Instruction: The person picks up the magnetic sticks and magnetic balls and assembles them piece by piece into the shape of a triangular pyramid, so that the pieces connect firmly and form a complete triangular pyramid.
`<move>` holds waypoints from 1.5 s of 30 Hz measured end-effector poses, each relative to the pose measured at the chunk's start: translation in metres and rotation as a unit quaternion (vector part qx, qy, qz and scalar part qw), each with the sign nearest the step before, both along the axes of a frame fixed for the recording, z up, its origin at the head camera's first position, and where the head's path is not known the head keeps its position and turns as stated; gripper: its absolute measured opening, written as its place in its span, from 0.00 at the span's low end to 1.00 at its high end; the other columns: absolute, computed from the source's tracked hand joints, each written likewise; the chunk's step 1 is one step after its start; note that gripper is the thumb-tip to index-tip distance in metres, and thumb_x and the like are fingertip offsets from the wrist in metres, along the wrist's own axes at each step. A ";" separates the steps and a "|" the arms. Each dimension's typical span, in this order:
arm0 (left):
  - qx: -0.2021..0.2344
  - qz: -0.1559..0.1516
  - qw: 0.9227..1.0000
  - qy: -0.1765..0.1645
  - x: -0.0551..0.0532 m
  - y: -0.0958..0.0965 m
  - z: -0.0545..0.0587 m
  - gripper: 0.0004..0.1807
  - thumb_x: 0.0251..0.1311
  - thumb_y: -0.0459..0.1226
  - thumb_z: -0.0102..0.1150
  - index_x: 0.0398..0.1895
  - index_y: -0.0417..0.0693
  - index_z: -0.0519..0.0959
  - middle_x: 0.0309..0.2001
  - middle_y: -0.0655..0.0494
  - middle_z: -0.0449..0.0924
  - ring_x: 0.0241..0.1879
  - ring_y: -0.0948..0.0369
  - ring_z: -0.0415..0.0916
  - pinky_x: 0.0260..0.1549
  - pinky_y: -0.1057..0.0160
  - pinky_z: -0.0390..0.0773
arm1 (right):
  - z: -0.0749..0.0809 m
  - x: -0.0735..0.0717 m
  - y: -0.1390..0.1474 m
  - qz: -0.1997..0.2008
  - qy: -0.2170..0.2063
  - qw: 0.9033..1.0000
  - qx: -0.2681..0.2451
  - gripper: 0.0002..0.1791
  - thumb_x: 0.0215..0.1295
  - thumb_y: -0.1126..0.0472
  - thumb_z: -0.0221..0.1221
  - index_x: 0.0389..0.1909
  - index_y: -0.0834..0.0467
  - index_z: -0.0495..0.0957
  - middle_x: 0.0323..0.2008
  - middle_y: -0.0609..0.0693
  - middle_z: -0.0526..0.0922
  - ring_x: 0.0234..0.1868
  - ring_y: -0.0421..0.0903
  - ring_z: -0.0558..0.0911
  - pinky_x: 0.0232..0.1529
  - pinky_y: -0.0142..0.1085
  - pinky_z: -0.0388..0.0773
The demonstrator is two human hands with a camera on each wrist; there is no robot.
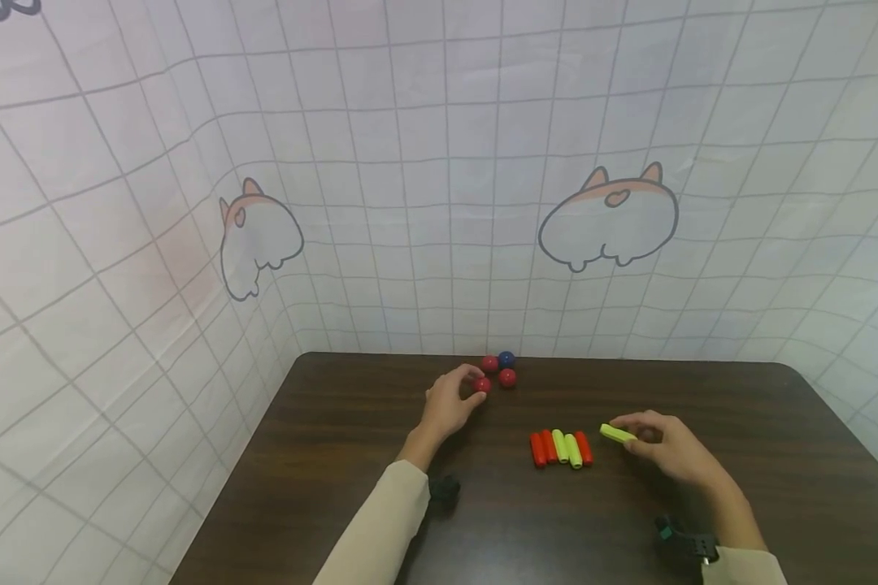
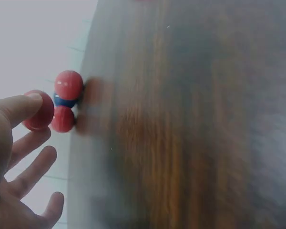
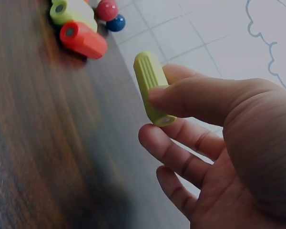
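Left grip (image 1: pixel 446 404) pinches red ball (image 1: pixel 482 386) — three more balls (image 1: pixel 508 379) near.

The head view, high and farthest back, faces forward and down over the wooden table (image 1: pixel 351 455) to the grid-patterned sheet (image 1: pixel 439 187). Each wrist view looks, rolled sideways, along the nearby left hand (image 1: pixel 446 406) or right hand (image 1: pixel 676 451); all three share the blue ball (image 1: pixel 506 359).

We see a makeshift booth: grid-printed cloth (image 1: pixel 417 187) with cartoon animals (image 1: pixel 607 223) surrounds the wooden tabletop (image 1: pixel 329 455) behind and beside.
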State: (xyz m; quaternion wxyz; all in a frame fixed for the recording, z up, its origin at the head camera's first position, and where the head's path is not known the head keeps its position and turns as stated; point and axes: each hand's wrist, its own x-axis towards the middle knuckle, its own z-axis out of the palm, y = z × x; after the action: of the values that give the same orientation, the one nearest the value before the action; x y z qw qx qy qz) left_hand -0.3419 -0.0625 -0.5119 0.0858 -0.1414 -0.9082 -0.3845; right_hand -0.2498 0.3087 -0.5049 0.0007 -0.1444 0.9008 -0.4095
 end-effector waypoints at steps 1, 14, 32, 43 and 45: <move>0.005 -0.004 1.000 0.001 0.002 -0.001 0.001 0.15 0.64 0.42 0.70 0.53 0.60 0.80 0.52 0.60 0.86 0.49 0.54 0.79 0.51 0.45 0.66 | 0.001 -0.001 -0.001 0.002 0.004 1.000 -0.002 0.18 0.66 0.63 0.67 0.57 0.57 0.83 0.46 0.55 0.84 0.39 0.36 0.78 0.37 0.31 0.78; 0.083 -0.068 0.994 -0.022 0.042 -0.013 0.008 0.17 0.63 0.39 0.70 0.54 0.60 0.80 0.48 0.59 0.86 0.41 0.60 0.81 0.42 0.62 0.79 | 0.023 -0.004 -0.034 0.062 0.041 0.997 -0.030 0.16 0.67 0.63 0.66 0.55 0.56 0.85 0.45 0.51 0.82 0.41 0.37 0.79 0.38 0.32 0.78; 0.115 -0.100 0.987 -0.059 0.068 -0.009 0.001 0.15 0.63 0.40 0.71 0.51 0.62 0.81 0.47 0.58 0.86 0.38 0.63 0.81 0.39 0.65 0.78 | 0.022 -0.012 -0.105 0.142 0.008 0.988 -0.052 0.15 0.66 0.66 0.64 0.53 0.55 0.85 0.40 0.52 0.79 0.28 0.45 0.80 0.25 0.36 0.80; 0.119 -0.127 0.984 -0.047 0.069 -0.009 0.002 0.15 0.63 0.38 0.71 0.51 0.58 0.81 0.46 0.57 0.87 0.37 0.62 0.81 0.36 0.67 0.77 | 0.015 -0.014 -0.117 0.148 0.013 0.988 -0.051 0.15 0.67 0.66 0.64 0.53 0.54 0.85 0.41 0.52 0.79 0.32 0.44 0.80 0.27 0.34 0.80; 0.118 -0.125 0.984 -0.049 0.070 -0.009 0.002 0.15 0.62 0.38 0.71 0.51 0.59 0.81 0.45 0.57 0.87 0.37 0.64 0.81 0.36 0.67 0.77 | 0.014 -0.014 -0.118 0.148 0.013 0.987 -0.054 0.14 0.67 0.66 0.64 0.52 0.54 0.85 0.41 0.52 0.79 0.32 0.44 0.81 0.28 0.34 0.81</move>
State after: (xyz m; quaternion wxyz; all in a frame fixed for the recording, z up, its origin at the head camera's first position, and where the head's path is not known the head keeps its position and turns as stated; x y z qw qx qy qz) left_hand -0.2721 -0.0711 -0.5103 0.0081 -0.2237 -0.8346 -0.5033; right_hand -0.2642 0.1911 -0.4907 0.0414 -0.2810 0.8460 -0.4513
